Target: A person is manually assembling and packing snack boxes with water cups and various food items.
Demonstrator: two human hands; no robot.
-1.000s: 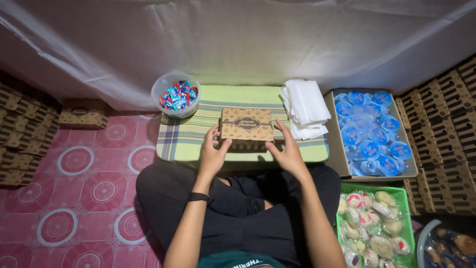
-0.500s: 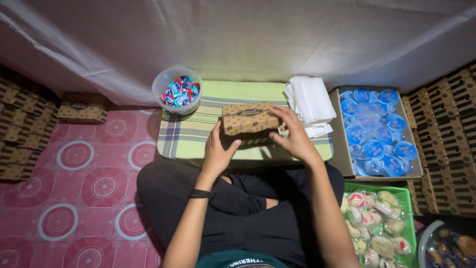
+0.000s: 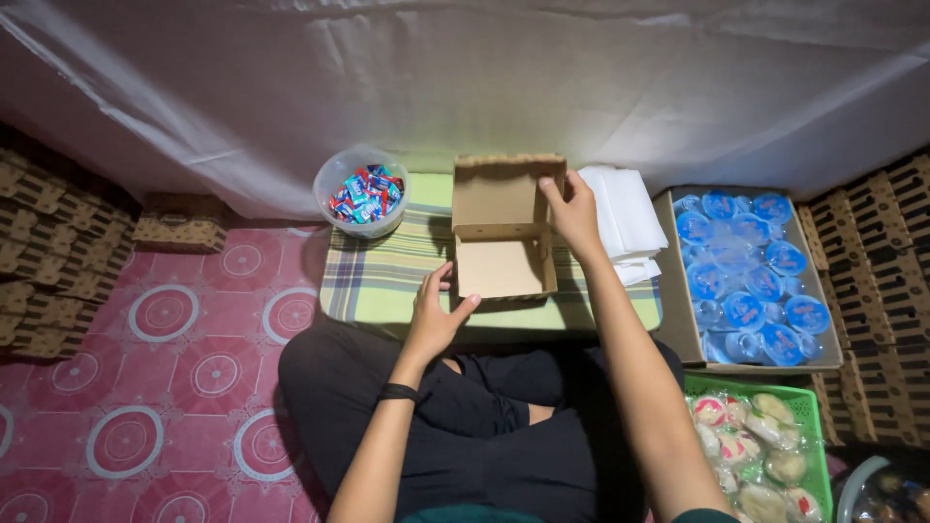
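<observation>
A small brown cardboard box (image 3: 504, 263) stands open and empty on a low table with a green striped cloth (image 3: 383, 276). Its lid is tipped up toward the back. My right hand (image 3: 572, 213) holds the lid's right edge, fingers on its inner side. At the box's front left corner my left hand (image 3: 434, 315) grips the base, thumb against the front wall. A black band is on my left wrist. I sit cross-legged in dark clothes right behind the table.
A clear tub of wrapped candies (image 3: 361, 191) sits at the table's back left. White paper sheets (image 3: 625, 218) lie right of the box. A carton of blue-lidded cups (image 3: 746, 276) and a green basket of wrapped snacks (image 3: 760, 450) stand at right. Stacked flat boxes (image 3: 53, 242) line the left.
The box was closed with both hands at its front. My right hand has since swung the lid up and back, and the box now stands open.
</observation>
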